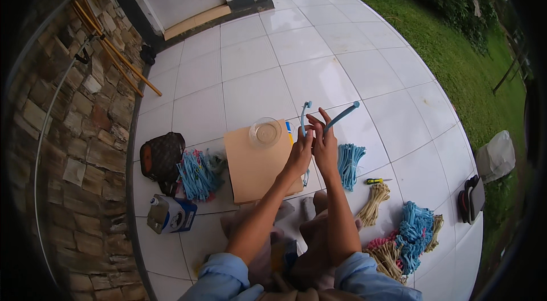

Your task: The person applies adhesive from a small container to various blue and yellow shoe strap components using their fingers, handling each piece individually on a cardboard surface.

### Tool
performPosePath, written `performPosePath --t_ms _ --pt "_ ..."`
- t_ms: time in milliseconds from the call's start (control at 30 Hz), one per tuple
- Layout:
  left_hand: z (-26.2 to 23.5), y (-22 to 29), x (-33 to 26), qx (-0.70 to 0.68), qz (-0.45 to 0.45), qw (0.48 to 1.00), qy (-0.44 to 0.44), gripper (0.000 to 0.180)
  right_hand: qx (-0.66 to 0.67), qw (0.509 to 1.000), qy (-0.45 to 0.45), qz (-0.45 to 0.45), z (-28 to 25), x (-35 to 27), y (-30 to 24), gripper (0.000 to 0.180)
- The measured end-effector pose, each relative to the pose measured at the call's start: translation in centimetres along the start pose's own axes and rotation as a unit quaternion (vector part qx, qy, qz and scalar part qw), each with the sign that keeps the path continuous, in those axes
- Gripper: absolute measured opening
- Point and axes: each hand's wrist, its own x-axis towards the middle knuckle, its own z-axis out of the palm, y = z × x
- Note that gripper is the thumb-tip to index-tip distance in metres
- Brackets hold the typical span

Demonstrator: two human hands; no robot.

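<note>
Over the glossy white tiled floor [256, 93], in the head view, the left hand [302, 144] has its grip pinching a thin blue cord [303, 121], and the right hand [325, 148], just beside it, has its grip closed around a thicker blue strip [343, 115] slanting up rightward. A jug [160, 216] bears a blue-and-white label [182, 218], too small to read surely. A clear round dish [265, 132] sits on a tan board [246, 171]. Stone wall [85, 158] borders the left, grass [424, 53] the right.

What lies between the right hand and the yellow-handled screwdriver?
In the head view, a bundle of blue strands lies on the white tiles between the right hand and the screwdriver.
</note>
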Motion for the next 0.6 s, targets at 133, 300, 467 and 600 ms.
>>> performPosePath --t_ms 133,300,467,600 --pt "-1.9 -2.1 0.4 -0.136 0.004 0.986 0.1 0.037 -0.032 0.997 0.061 0.031 -0.5 0.2 -1.3 0.034" --pt "-5.6 1.7 -0.2 0.066 0.285 0.904 0.311 0.042 -0.289 0.957 -0.032 0.016 -2.3 0.3 -1.1 0.03" --pt "-8.0 4.4 -2.1 0.366 0.332 0.864 0.096 0.04 -0.388 0.909 -0.15 -0.03 -1.2 -0.4 0.2 0.043" --pt "-9.8 2.6 -2.0 0.451 0.316 0.835 0.008 0.03 -0.425 0.878 -0.218 -0.024 0.0 -0.6 -0.2 0.054"
